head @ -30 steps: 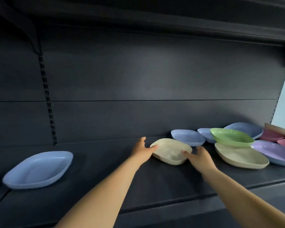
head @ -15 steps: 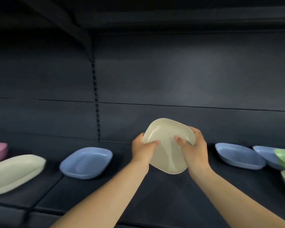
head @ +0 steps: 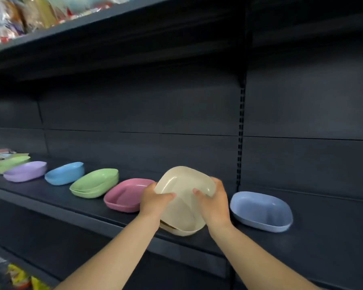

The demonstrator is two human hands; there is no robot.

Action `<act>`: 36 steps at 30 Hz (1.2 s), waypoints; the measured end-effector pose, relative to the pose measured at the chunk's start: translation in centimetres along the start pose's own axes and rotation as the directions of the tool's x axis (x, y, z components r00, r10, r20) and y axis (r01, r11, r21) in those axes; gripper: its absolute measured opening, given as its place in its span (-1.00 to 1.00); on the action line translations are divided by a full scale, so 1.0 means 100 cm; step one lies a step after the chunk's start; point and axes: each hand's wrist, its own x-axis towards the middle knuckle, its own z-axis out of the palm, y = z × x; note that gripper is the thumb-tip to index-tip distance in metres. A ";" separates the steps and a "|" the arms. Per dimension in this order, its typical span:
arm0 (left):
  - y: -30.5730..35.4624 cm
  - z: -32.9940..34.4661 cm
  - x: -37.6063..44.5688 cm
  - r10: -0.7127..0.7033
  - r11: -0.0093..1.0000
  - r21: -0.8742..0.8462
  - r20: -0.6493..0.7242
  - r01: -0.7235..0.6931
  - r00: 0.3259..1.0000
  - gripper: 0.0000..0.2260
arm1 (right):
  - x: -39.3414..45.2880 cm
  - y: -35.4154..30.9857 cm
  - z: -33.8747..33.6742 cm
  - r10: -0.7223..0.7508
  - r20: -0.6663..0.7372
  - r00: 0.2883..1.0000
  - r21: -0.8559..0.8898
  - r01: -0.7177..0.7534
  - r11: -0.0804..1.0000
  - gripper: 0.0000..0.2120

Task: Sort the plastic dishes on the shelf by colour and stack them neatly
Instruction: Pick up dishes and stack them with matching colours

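A cream dish (head: 184, 185) is tilted towards me, held by both hands. My left hand (head: 153, 200) grips its left rim and my right hand (head: 213, 203) grips its right rim. Its lower edge sits in another cream dish (head: 182, 231) that lies on the dark shelf (head: 50, 197). Along the shelf to the left stand a pink dish (head: 124, 195), a stack of green dishes (head: 94, 183), a blue dish (head: 64, 173), a purple stack (head: 25, 171) and a further green dish (head: 8, 163). A pale blue dish (head: 261, 211) lies to the right.
An upper shelf (head: 113, 24) hangs overhead with packaged goods (head: 19, 13) at the top left. Snack packets (head: 19, 278) show on a lower level at the bottom left. A slotted upright (head: 241, 130) runs down the back panel.
Both hands lifted the cream dish off the shelf on the right and carried it left. It now meets the other cream dish between the pink and pale blue ones.
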 end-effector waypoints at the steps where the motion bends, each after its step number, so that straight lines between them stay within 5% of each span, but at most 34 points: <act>1: -0.008 -0.008 0.011 -0.007 0.999 0.037 0.012 0.007 1.000 -0.81 | 0.003 0.006 0.014 0.019 -0.004 1.000 -0.031 -0.019 0.999 -0.66; 7: -0.036 -0.014 0.046 0.044 0.900 0.424 0.137 -0.098 0.990 -0.84 | 0.028 0.031 0.038 0.113 -0.064 0.992 -0.455 -0.130 0.881 -0.71; 15: -0.048 -0.007 0.052 -0.051 0.924 0.380 0.250 -0.050 0.967 -0.62 | 0.029 0.034 0.023 0.202 0.004 0.979 -0.524 -0.170 0.834 -0.80; 19: -0.043 0.003 0.053 -0.064 0.945 0.324 0.301 -0.039 0.952 -0.43 | 0.034 0.027 0.010 0.246 0.032 0.969 -0.519 -0.194 0.832 -0.66; 24: -0.012 0.027 0.052 0.102 0.806 0.511 0.377 -0.299 0.921 -0.37 | 0.033 0.000 -0.039 0.131 0.058 0.990 -0.546 -0.079 0.834 -0.39; 29: 0.054 0.080 0.020 0.313 0.643 0.464 0.566 -0.609 0.762 -0.40 | 0.016 -0.035 -0.141 -0.097 0.065 0.993 -0.806 0.110 0.582 -0.43; 36: 0.118 0.208 -0.082 0.382 0.454 0.333 0.765 -0.826 0.518 -0.44 | -0.021 -0.052 -0.318 -0.156 -0.012 0.988 -0.983 0.018 0.185 -0.39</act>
